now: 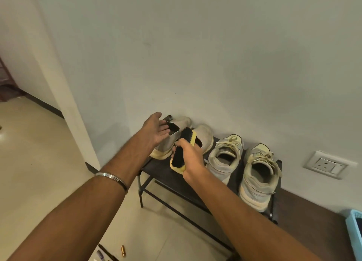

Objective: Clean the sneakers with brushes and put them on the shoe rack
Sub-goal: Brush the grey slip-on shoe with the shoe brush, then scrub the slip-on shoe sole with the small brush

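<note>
While the right hand (pixel 193 158) clamps two brushes (pixel 179 158), the left hand (pixel 156 130), fingers apart, hovers beside the leftmost sneaker (pixel 172 141) on the shoe rack (pixel 168 174), just beyond that grip.

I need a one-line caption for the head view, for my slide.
Right hand holds a brush over four sneakers on the rack; left hand open beside.

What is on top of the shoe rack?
Four sneakers stand on the shoe rack: two slip-ons at left, two laced ones at right. The right hand and its brush cover part of one slip-on.
</note>
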